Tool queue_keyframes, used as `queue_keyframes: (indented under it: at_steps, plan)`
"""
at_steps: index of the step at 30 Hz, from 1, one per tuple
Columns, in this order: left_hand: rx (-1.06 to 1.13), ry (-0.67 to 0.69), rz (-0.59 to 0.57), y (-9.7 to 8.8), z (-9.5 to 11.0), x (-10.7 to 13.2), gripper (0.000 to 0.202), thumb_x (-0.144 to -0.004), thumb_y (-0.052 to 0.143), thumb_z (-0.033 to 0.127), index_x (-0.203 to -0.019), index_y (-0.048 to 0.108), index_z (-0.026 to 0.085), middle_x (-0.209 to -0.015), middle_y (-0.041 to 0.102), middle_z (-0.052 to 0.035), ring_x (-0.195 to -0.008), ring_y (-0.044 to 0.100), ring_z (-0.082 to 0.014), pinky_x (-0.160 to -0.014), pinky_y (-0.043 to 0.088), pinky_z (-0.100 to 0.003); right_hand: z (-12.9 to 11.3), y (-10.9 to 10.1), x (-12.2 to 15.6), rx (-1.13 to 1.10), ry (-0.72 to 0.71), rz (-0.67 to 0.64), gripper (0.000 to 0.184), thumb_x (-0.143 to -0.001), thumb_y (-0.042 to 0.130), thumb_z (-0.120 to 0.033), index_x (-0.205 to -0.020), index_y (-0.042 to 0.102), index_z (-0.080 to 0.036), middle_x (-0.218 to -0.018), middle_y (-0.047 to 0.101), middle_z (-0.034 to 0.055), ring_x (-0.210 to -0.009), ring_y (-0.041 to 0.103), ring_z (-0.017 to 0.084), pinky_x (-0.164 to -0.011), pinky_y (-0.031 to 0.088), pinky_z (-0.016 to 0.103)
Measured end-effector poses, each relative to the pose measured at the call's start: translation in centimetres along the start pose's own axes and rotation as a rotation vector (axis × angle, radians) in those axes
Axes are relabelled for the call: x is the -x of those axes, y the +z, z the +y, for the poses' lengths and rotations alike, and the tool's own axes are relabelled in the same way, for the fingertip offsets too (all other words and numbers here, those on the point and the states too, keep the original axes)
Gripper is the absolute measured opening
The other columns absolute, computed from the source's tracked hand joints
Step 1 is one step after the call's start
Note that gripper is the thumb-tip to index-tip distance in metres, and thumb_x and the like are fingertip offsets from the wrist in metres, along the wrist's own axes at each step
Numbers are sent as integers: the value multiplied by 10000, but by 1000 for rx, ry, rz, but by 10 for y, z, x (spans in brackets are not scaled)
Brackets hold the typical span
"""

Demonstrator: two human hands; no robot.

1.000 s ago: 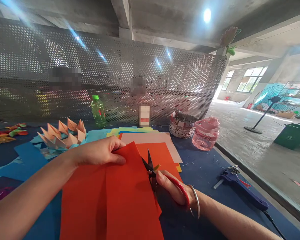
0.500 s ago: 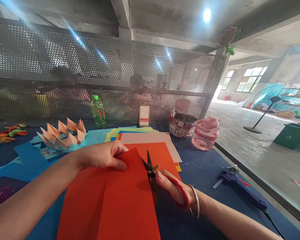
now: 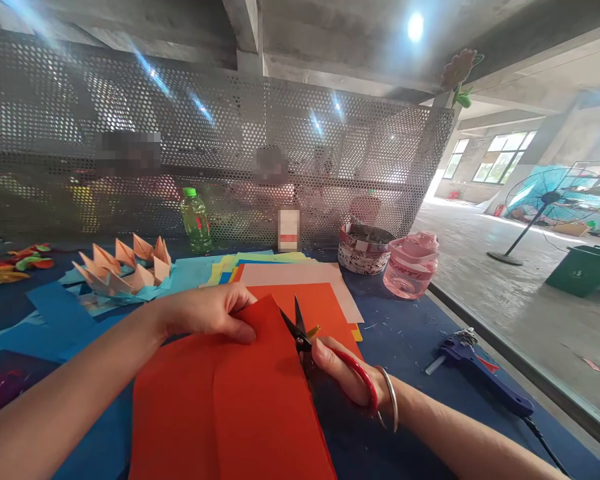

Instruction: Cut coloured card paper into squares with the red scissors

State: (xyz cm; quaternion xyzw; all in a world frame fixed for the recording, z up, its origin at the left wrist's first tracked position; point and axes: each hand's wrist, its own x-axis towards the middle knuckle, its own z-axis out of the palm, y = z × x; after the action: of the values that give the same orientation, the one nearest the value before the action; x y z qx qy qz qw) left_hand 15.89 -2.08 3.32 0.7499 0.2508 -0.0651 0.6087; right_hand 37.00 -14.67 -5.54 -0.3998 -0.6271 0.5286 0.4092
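Observation:
My left hand pinches the upper edge of a red paper sheet, thumb on the near face and fingers behind. The sheet has a vertical crease and hangs toward me. In my right hand is a pair of scissors with red handles and dark blades. The blades stand apart at the sheet's upper right edge. A small yellowish stick-like piece shows beside the scissors' pivot. Behind the hands lies a stack of coloured paper, orange-red and pale pink uppermost.
A ring of folded peach paper points sits left over blue paper. At the back stand a green bottle, a round tub and a pink jug. A glue gun with a cord lies right, near the table edge.
The lower part of the red sheet has swung slightly to the right, and its crease has shifted with it. Both hands keep nearly the same place; the scissors remain apart at the edge.

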Motion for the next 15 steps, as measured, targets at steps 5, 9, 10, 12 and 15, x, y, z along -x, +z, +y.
queue_keyframes:
  at_steps: [5, 9, 10, 12, 15]
  plan:
    - [-7, -46, 23, 0, 3, 1, 225, -774, 647, 171, -945, 790, 200, -864, 811, -36, -815, 754, -245, -748, 594, -304, -2, 0, 3, 12, 37, 35, 607, -875, 401, -735, -809, 583, -160, -804, 572, 32, -772, 521, 158, -740, 423, 285]
    - [-15, -53, 2, 3, 1, -1, 207, -755, 662, 174, -918, 789, 194, -864, 811, -30, -833, 749, -250, -759, 590, -307, -4, -1, 3, 31, 13, -43, 604, -899, 377, -715, -789, 586, -159, -778, 605, 37, -741, 540, 152, -697, 432, 270]
    - [-22, -49, 2, 3, 0, -2, 195, -751, 674, 183, -909, 787, 195, -862, 811, -26, -834, 748, -250, -757, 590, -306, -4, -1, 2, 26, 4, -56, 611, -904, 366, -714, -786, 588, -157, -773, 609, 40, -736, 546, 153, -688, 434, 269]
    - [-38, -34, 0, 3, -3, -4, 168, -743, 695, 198, -886, 783, 196, -857, 810, -19, -829, 747, -248, -748, 590, -302, -2, -1, 1, 17, -11, -63, 610, -913, 357, -704, -795, 593, -154, -771, 610, 45, -731, 550, 153, -678, 435, 267]
    - [-49, -7, -22, 3, -6, -6, 148, -747, 701, 220, -870, 779, 192, -863, 809, -24, -809, 746, -246, -728, 590, -299, 1, 0, -1, 12, -37, -102, 599, -922, 359, -691, -783, 586, -154, -728, 591, 36, -699, 542, 150, -655, 427, 268]
